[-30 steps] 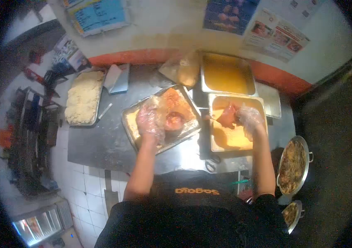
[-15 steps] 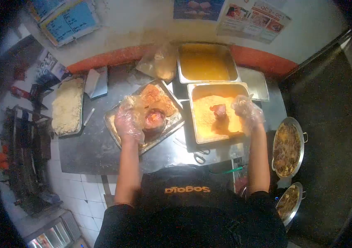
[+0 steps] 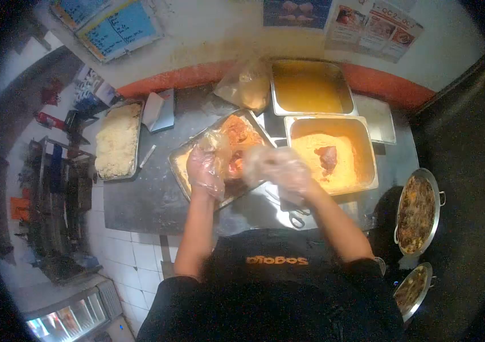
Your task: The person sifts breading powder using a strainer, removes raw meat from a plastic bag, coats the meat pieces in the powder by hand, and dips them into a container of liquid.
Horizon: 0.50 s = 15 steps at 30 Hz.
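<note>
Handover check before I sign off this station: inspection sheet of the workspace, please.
Surface: metal counter, pale specks at left
Job's things: slanted tray with orange-coated pieces; pan of yellow crumbs, one dark red piece in it
Clutter: scissors at the near edge; plastic bag behind the tray
Hands: both in clear plastic; left hand over the tray; right hand blurred, hold unclear
Cables: nothing seen
Surroundings: two round pans right of the counter; posters on the wall
</note>
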Motion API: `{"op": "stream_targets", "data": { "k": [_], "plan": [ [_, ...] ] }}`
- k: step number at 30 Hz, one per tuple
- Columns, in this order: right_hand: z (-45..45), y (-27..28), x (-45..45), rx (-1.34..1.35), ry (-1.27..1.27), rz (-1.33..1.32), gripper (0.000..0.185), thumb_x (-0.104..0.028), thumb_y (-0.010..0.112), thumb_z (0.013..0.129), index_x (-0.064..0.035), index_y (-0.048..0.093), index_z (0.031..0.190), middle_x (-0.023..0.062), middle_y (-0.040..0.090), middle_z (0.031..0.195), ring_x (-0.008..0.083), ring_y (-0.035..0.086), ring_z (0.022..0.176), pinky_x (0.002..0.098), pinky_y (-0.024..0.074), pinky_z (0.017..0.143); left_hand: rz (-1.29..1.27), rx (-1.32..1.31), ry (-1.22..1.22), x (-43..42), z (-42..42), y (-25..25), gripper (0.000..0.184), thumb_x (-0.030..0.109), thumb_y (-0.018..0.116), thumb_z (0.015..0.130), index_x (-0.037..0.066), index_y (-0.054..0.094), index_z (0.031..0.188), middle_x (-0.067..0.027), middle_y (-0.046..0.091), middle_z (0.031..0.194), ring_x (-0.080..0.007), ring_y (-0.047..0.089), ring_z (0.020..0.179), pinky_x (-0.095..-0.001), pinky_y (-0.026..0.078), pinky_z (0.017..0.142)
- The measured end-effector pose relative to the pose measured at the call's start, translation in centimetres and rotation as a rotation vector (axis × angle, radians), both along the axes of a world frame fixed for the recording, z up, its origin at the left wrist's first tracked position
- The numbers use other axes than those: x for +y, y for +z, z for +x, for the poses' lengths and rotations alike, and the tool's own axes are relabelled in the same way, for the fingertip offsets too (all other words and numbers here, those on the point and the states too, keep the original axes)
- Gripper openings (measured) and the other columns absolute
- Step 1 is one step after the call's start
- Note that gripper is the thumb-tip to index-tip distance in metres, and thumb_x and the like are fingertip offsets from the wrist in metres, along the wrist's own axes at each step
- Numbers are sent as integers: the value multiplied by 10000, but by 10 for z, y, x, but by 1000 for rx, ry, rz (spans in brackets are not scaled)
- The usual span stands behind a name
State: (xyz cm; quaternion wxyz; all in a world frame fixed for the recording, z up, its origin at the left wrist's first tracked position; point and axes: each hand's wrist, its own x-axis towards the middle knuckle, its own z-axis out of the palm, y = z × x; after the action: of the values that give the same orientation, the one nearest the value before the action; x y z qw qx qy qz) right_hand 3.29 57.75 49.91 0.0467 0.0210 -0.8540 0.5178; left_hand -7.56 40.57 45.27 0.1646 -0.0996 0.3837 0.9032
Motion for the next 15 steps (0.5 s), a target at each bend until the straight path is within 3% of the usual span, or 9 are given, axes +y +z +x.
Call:
{"op": "stream_targets", "data": {
  "k": [1,3,4,6,9,10,11,12,15],
  "plan": [
    [-18,-17,-11,123,121,196,169,-167,598,816,-69,684,923,142,674,976,234,647,901,351,510,787,-55,49,-46,0,1,2,143,156,542,884,51,594,966,-42,606,879,-172,593,769,-307,514,692],
    [-43,3,-40,-178,167,653,201,-196,606,796,-62,681,926,172,659,1015,294,642,929,382,509,790,-111,98,-87,-2,1,1,108,116,558,866,55,604,942,-27,601,862,-149,577,757,-292,495,688],
    [-59,-2,-49,-176,172,651,201,-196,606,796,-62,681,926,172,659,1015,294,642,929,382,509,790,-357,260,-71,-4,1,-4,90,84,572,850,55,608,927,-18,595,850,-131,556,750,-283,477,685],
    [-93,-22,-58,-565,262,700,248,-226,624,763,-54,680,934,118,656,1056,311,621,966,369,496,817,-756,557,-26,-8,-4,-3,93,35,613,824,40,606,917,-4,587,839,-105,517,735,-267,443,680],
    [-116,-39,-53,-422,498,885,269,-211,631,747,-56,681,962,113,660,1060,298,623,977,389,494,825,-748,561,67,-20,-16,-7,86,19,615,822,34,608,906,-14,593,838,-114,528,741,-276,448,677],
    [-116,-26,-50,-428,529,865,304,-216,645,734,-86,685,1006,111,669,1038,280,632,955,388,500,804,-644,512,202,-28,-32,-41,100,127,602,863,41,612,912,-18,602,845,-138,544,764,-306,453,689],
    [-116,-20,-49,-425,552,871,304,-216,645,734,-86,685,1006,111,669,1038,280,632,955,388,500,804,-647,500,222,-47,-44,-55,100,127,602,863,41,612,912,-18,602,845,-138,544,764,-306,453,689],
    [-117,-16,-49,-363,523,929,294,-208,656,723,-102,694,994,106,675,1012,271,637,916,373,505,773,-304,520,115,-73,-57,-64,172,193,579,883,39,616,951,-29,614,872,-150,556,805,-318,461,719],
    [-125,-19,-48,-322,549,987,285,-215,677,702,-118,705,968,111,679,987,264,641,881,361,510,748,147,472,13,-119,-69,-94,377,360,531,903,35,614,1075,-74,628,980,-209,573,935,-341,474,829]
  ]
}}
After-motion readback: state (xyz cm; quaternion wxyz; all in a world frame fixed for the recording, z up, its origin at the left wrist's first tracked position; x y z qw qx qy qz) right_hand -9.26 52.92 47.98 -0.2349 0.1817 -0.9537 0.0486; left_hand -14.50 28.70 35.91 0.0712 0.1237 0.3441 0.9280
